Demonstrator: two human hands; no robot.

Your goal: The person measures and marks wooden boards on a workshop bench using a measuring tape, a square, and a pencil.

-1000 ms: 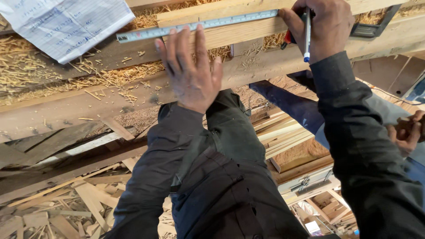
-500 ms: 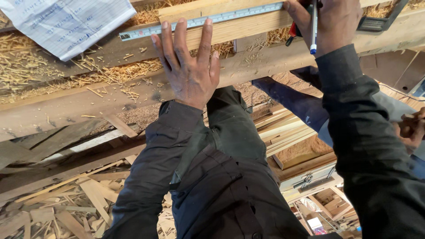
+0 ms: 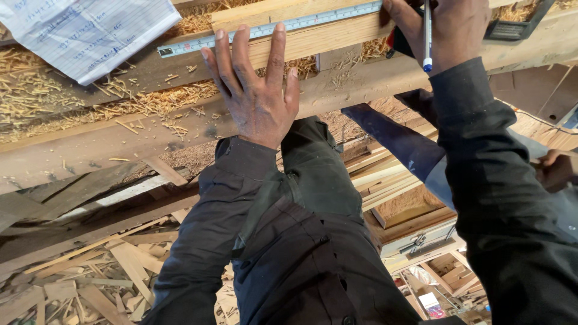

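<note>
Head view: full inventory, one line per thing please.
Metal ruler: 1, silver, flat along the wooden strip.
Wooden strip: 1, pale, on the bench.
Workbench beam: 1, brown, across the frame.
Lined paper sheet: 1, white with blue writing, top left.
Wood shavings: many, yellow, on the bench at left.
Offcuts: many, pale, on the floor at lower left.
Another person's hand: 1, right edge.
Pen: 1, white with blue tip, in the right hand.
Left hand: flat, fingertips on the ruler.
Right hand: gripping the pen at the ruler's right end.

A white lined paper sheet [image 3: 90, 33] with blue handwriting lies top left on the wooden beam [image 3: 90, 147].
</note>
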